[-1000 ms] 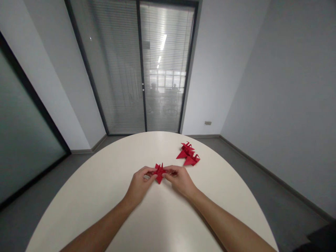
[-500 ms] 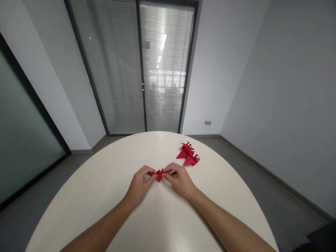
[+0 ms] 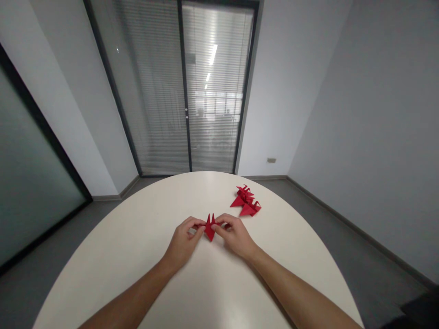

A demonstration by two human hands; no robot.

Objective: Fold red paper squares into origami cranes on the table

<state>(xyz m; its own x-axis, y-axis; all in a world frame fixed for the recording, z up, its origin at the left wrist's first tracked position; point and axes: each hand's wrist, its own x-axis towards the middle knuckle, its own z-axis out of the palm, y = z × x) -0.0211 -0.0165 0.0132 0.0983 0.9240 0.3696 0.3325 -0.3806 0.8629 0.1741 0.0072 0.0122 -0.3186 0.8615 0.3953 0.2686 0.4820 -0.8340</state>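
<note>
A small red folded paper piece (image 3: pixel 209 227) is pinched between both my hands above the middle of a round white table (image 3: pixel 144 256). My left hand (image 3: pixel 183 241) grips its left side with thumb and fingers closed. From the other side my right hand (image 3: pixel 233 233) pinches it the same way. Two points of the paper stick up between my fingertips and one point hangs down. A small pile of finished red paper figures (image 3: pixel 247 202) lies on the table beyond my right hand.
The table's far curved edge lies in front of a glass door with closed blinds (image 3: pixel 185 87). Grey floor (image 3: pixel 329 224) runs around the table, and grey walls stand left and right.
The red paper between my fingers has changed shape: it lay spread out wide and low, and now it stands narrower with two points up. Both hands stayed in place.
</note>
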